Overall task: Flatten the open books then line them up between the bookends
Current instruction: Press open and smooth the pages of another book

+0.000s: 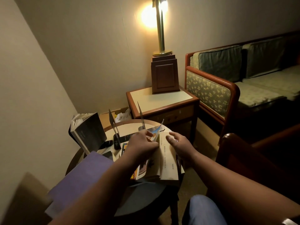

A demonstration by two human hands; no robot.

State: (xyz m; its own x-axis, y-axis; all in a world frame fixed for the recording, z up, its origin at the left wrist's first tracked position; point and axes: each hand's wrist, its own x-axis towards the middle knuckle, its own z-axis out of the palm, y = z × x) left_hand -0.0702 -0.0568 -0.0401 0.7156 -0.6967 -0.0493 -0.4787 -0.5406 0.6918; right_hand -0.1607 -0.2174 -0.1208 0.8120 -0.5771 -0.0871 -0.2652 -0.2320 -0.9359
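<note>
A lamp stands on a side table beside a sofa.

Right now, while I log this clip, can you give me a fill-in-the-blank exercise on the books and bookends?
1. The left hand holds the open book's colourful pages; the right hand rests flat on its ___-hand page.
2. The metal bookends standing upright on the round table number ___.
3. The dark book stands to the ___ of both bookends.
Missing words: right; two; left.
</note>
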